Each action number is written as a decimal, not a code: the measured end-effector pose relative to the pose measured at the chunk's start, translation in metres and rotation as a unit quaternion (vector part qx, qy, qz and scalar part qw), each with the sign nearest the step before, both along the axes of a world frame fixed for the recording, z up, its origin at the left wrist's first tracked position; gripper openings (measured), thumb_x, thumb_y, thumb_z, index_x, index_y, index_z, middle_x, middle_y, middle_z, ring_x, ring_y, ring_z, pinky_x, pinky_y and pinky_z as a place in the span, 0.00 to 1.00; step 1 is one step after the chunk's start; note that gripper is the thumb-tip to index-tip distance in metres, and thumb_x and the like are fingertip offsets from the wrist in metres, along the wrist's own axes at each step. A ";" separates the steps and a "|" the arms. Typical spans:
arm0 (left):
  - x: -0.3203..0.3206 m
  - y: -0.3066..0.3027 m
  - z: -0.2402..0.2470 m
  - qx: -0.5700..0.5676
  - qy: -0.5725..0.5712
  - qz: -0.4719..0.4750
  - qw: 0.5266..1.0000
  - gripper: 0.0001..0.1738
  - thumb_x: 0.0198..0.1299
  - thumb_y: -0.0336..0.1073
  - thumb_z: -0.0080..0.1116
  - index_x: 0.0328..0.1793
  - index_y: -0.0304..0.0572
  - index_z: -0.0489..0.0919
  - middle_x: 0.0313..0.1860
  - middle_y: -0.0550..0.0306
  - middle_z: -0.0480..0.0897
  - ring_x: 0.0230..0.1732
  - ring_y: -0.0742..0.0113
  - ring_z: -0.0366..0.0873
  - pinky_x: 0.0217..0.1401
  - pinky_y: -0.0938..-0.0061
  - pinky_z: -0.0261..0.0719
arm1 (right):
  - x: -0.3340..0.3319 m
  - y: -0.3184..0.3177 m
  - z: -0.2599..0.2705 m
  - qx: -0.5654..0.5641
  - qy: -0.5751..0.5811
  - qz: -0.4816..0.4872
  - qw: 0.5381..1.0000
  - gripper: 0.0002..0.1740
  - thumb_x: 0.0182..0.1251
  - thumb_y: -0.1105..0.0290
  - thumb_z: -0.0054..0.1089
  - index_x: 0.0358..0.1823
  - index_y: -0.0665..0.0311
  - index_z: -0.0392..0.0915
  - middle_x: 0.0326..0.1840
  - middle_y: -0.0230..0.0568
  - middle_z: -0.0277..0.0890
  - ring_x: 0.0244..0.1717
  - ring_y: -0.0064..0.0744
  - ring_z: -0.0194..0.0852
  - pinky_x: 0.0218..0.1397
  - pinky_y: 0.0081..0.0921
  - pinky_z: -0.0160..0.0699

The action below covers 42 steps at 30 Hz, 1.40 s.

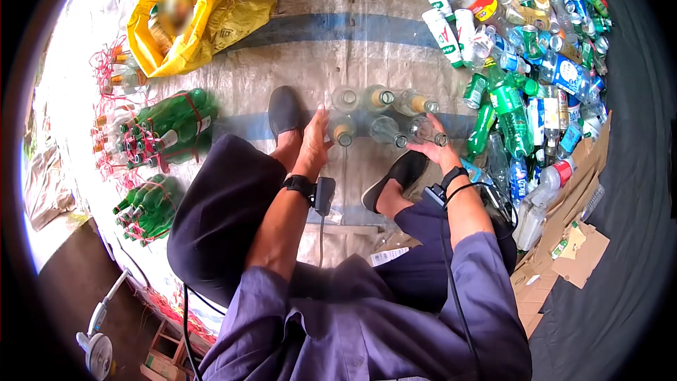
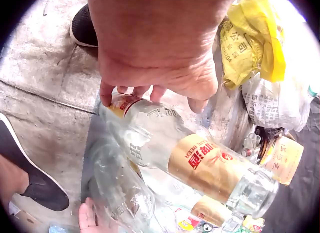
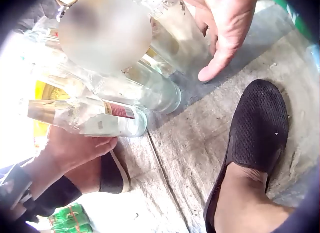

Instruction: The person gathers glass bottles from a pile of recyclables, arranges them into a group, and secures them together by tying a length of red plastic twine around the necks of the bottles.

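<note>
Several clear glass bottles (image 1: pixel 388 129) stand close together in two rows between my feet. Gold and red labels show on some of them, such as the front bottle (image 2: pixel 150 135) in the left wrist view. My left hand (image 1: pixel 314 142) lies along the left side of the group, its extended fingers beside the nearest left bottle (image 1: pixel 343 131). On the other side, my right hand (image 1: pixel 443 154) rests against the right-hand bottle (image 1: pixel 425 129), thumb spread low near its base. Some of the right fingers are hidden behind glass in the right wrist view.
Bundles of green bottles (image 1: pixel 173 123) tied with red string lie left. A yellow sack (image 1: pixel 218 25) holding bottles sits at the far left. On the right is a heap of plastic bottles and cans (image 1: pixel 522 49), bordered by cardboard (image 1: pixel 582 169). My shoes (image 1: pixel 284 108) flank the group.
</note>
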<state>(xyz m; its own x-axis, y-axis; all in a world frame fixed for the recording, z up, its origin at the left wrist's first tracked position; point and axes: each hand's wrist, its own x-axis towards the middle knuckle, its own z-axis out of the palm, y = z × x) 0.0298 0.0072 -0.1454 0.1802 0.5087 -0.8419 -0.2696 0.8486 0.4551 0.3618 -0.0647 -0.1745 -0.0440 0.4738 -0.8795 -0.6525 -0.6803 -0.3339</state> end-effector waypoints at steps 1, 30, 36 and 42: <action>0.000 0.000 0.000 -0.005 0.005 -0.001 1.000 0.49 0.65 0.69 0.49 0.82 0.45 0.56 0.84 0.52 0.53 0.84 0.56 0.45 0.75 0.45 0.50 | -0.005 0.002 0.010 0.002 -0.004 -0.004 1.000 0.44 0.63 0.39 0.62 0.72 0.57 0.61 0.69 0.45 0.65 0.68 0.50 0.64 0.60 0.70 0.73; 0.018 0.013 -0.026 0.023 -0.016 0.035 0.999 0.45 0.69 0.67 0.46 0.83 0.50 0.54 0.82 0.49 0.55 0.78 0.53 0.58 0.72 0.54 0.68 | -0.068 0.019 0.035 0.008 0.092 -0.045 0.995 0.60 0.59 0.16 0.29 0.81 0.54 0.50 0.79 0.48 0.56 0.76 0.61 0.55 0.68 0.79 0.51; 0.020 0.014 -0.010 0.034 -0.021 0.049 0.998 0.47 0.68 0.66 0.49 0.80 0.36 0.59 0.80 0.43 0.59 0.80 0.54 0.55 0.75 0.62 0.60 | -0.063 0.015 0.022 0.004 0.050 -0.008 0.999 0.61 0.58 0.16 0.31 0.81 0.55 0.50 0.80 0.48 0.52 0.78 0.64 0.49 0.69 0.80 0.49; 0.020 0.019 0.002 0.104 0.036 0.051 0.993 0.40 0.69 0.62 0.51 0.74 0.36 0.69 0.70 0.51 0.72 0.67 0.60 0.70 0.67 0.68 0.69 | -0.035 0.011 -0.001 -0.024 -0.063 0.114 0.991 0.59 0.62 0.19 0.34 0.80 0.58 0.50 0.81 0.48 0.51 0.78 0.64 0.51 0.71 0.72 0.51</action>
<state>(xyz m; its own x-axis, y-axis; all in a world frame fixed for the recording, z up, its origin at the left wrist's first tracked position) 0.0501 0.0260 -0.1432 0.0633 0.6856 -0.7252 -0.3096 0.7043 0.6388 0.3269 -0.0538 -0.1757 -0.0339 0.4223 -0.9058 -0.4360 -0.8218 -0.3668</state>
